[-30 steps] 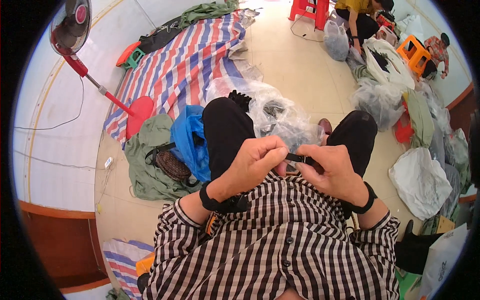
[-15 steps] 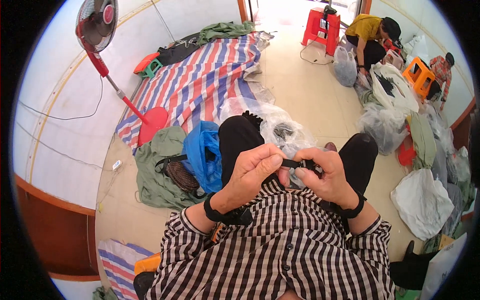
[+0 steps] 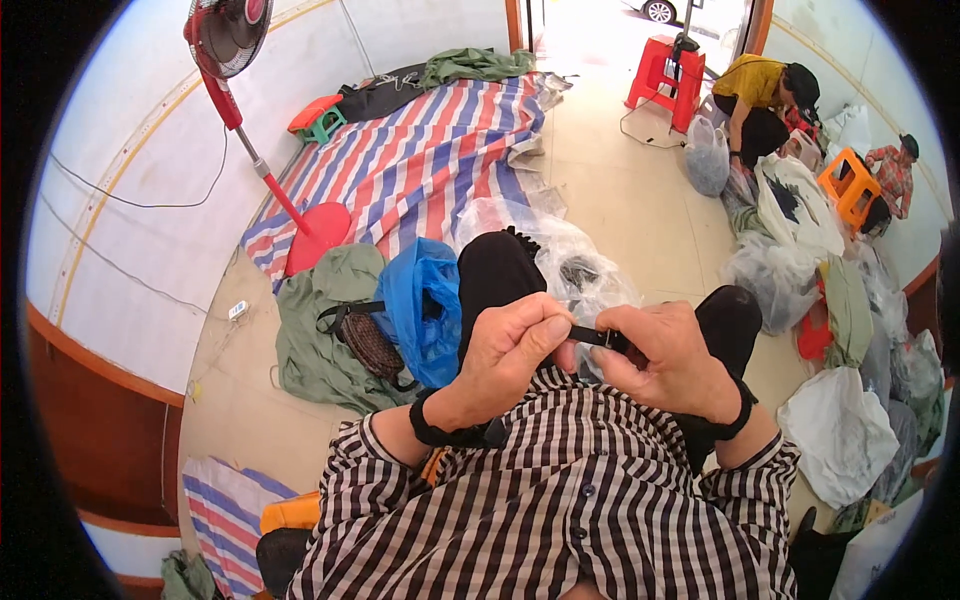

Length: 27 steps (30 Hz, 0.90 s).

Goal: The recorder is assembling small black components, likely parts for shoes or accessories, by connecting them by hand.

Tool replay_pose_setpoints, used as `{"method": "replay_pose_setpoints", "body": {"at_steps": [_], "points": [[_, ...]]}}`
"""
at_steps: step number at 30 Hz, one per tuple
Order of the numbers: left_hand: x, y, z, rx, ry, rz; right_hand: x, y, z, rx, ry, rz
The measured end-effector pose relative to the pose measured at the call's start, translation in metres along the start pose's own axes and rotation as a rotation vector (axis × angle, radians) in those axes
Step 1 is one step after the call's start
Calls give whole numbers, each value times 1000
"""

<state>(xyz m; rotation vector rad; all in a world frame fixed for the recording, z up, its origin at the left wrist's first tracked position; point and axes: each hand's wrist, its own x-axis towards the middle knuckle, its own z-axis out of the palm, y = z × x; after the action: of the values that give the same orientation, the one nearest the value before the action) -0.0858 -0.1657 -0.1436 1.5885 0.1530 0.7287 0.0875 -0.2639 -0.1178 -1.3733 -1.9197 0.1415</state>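
Note:
Over my lap, a short black strap (image 3: 592,334) stretches between both hands. Thumb and fingers of my left hand (image 3: 515,345) pinch one end of it. At its other end, my right hand (image 3: 665,360) closes around a small dark piece that looks like a buckle; the fingers partly hide it. Beyond my hands, between my knees, lies a clear plastic bag (image 3: 612,285) with dark items inside. Some black pieces (image 3: 518,240) lie by my left knee.
To my left are a blue plastic bag (image 3: 418,300), a brown woven pouch (image 3: 368,345) and green cloth (image 3: 310,330). A red standing fan (image 3: 320,235) stands by a striped tarp (image 3: 420,150). Two people (image 3: 760,85) (image 3: 893,175) work at right among filled bags (image 3: 770,280).
The view has shifted, so the surroundings sit slightly further right. My right hand has turned a little, and more of the strap shows between my hands. Both hands keep their hold.

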Motion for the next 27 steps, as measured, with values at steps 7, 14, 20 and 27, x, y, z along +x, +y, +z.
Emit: {"method": "replay_pose_setpoints", "body": {"at_steps": [7,14,20,27], "points": [[-8,-8,0,-197,15,-126,-2,2,-3,4,-58,-67],[-9,-6,-8,-276,-87,-245,-2,5,-3,42,-162,-119],[7,11,-7,-140,-149,-345,0,0,-9,-57,-298,-117],[23,4,-14,-24,-393,-388,-2,6,-5,-90,-282,-96]]}}
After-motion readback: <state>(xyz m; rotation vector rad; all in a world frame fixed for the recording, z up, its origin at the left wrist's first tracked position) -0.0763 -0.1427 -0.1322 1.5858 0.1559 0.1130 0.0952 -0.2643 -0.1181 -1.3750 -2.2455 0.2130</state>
